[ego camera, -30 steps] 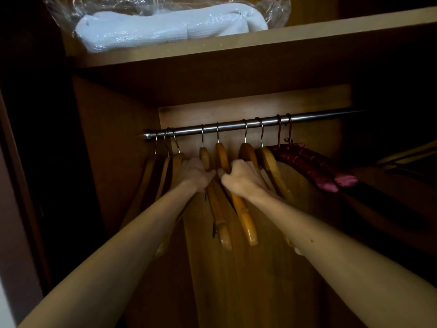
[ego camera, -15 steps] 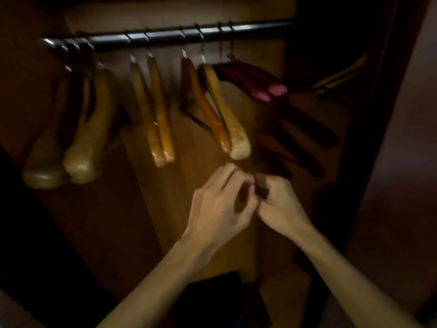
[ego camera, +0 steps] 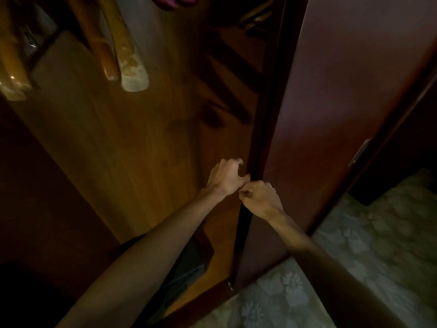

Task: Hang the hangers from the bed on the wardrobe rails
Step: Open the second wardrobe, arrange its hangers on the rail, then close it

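Note:
Only the lower ends of several wooden hangers (ego camera: 110, 50) show at the top left, hanging inside the wardrobe; the rail is out of view. A maroon padded hanger (ego camera: 176, 1) peeks in at the top edge. My left hand (ego camera: 225, 179) and my right hand (ego camera: 261, 200) are low in front of the wardrobe, close together by the door's edge. The left hand's fingers are loosely curled and the right hand's are curled into a fist. Neither hand holds anything. No bed is in view.
The dark red wardrobe door (ego camera: 331, 102) stands open on the right, with a metal handle (ego camera: 359, 151). The wardrobe's wooden back panel (ego camera: 132, 150) fills the middle. A dark object (ego camera: 184, 268) lies at its bottom. Pale patterned flooring (ego camera: 369, 252) lies lower right.
Both hands have left the hangers on the rail and dropped down and right to the door's edge. The view has swung down and right, and the rail is out of frame.

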A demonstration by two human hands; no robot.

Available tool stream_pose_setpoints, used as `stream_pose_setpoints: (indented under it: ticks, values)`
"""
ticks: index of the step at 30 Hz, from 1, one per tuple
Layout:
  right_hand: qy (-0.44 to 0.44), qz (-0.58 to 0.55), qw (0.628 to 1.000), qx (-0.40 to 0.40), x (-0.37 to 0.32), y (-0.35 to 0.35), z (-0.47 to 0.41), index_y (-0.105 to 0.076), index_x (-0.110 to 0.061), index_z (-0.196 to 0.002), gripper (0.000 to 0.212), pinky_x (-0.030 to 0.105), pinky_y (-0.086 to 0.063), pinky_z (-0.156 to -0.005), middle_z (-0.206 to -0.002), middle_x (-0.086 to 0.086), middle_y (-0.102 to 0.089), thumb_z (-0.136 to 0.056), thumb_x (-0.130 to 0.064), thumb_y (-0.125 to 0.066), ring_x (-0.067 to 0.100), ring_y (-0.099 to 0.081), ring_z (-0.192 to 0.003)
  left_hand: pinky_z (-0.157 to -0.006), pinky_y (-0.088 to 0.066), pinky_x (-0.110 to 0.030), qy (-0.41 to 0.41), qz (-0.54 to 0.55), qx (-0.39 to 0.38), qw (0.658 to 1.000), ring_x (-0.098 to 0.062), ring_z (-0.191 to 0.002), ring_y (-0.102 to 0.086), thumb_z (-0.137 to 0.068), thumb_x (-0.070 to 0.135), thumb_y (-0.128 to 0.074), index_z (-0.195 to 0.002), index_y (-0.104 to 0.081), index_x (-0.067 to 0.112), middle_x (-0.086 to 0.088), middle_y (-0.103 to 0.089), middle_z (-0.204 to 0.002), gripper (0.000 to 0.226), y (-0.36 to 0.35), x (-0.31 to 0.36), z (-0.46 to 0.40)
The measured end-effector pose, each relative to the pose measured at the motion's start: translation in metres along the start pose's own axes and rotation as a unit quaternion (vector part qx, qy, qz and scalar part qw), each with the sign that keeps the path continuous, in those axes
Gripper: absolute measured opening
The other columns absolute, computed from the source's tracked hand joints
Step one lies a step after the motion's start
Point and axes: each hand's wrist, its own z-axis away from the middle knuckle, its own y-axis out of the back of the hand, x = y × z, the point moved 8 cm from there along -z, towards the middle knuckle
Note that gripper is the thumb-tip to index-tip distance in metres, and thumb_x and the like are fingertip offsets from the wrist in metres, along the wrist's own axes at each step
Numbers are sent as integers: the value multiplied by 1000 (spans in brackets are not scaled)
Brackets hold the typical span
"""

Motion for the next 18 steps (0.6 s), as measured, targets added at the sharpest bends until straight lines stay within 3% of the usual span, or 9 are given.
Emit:
stream_pose_setpoints:
  ticks: [3, 6, 8, 11, 12, 14, 16, 18]
  values:
    - [-8, 8, 1000, -7, 5, 0, 4, -78, -28, -105, 24, 37, -59, -85, -100, -1, -75, -90, -23, -60, 21, -70, -95, -78, -60, -39, 0, -9, 9, 1000, -21, -94, -72, -88, 48, -67, -127, -64, 21, -2, -74, -110, 47, -4, 6, -7]
    - [-13, 1, 1000, 0, 9, 0, 4, -75, -26, -110, 25, 35, -58, -86, -103, -2, -74, -91, -22, -60, 20, -70, -96, -73, -60, -39, 1, -10, 12, 1000, -20, -86, -72, -86, 49, -67, -115, -68, 21, 1, -75, -103, 40, -8, 12, -10]
    - [-14, -2, 1000, 3, 9, -1, 2, -75, -24, -102, 20, 34, -58, -81, -92, -2, -74, -91, -22, -59, 19, -70, -88, -69, -60, -38, 3, -10, 16, 1000, -17, -77, -71, -84, 48, -66, -101, -70, 23, 5, -75, -92, 30, -10, 13, -10]
    - [-9, 5, 1000, 4, 6, -6, -3, -63, -23, -72, 19, 35, -56, -69, -68, -3, -64, -89, -20, -57, 18, -64, -69, -69, -59, -36, 17, -2, 19, 1000, -14, -75, -70, -83, 47, -66, -95, -70, 24, 7, -74, -88, 27, -8, 12, -9]
    - [-8, 7, 1000, 2, 6, -7, -4, -63, -21, -73, 17, 34, -54, -68, -66, -3, -62, -89, -20, -57, 18, -64, -68, -69, -59, -36, 18, -6, 20, 1000, -14, -75, -70, -83, 47, -67, -94, -70, 23, 7, -74, -87, 27, -7, 12, -9]
    - [4, 11, 1000, -5, 8, -11, -6, -72, -17, -95, 15, 34, -56, -71, -76, -3, -68, -89, -22, -58, 21, -68, -78, -69, -58, -35, 14, -16, 24, 999, -16, -77, -70, -84, 47, -69, -93, -70, 21, 6, -74, -88, 28, -5, 12, -9]
    - [11, 8, 1000, -11, 15, -13, -8, -70, -20, -118, 29, 36, -59, -82, -95, -3, -75, -91, -21, -59, 21, -71, -93, -68, -57, -33, 12, -21, 30, 999, -16, -80, -71, -84, 47, -69, -94, -70, 20, 5, -75, -92, 29, -4, 9, -7]
    - [21, 4, 1000, -15, 22, -14, -8, -67, -20, -127, 35, 35, -58, -89, -106, -2, -75, -93, -20, -60, 19, -71, -99, -66, -55, -31, 10, -28, 36, 999, -16, -80, -71, -86, 47, -68, -96, -70, 20, 5, -75, -93, 28, -3, 5, -3]
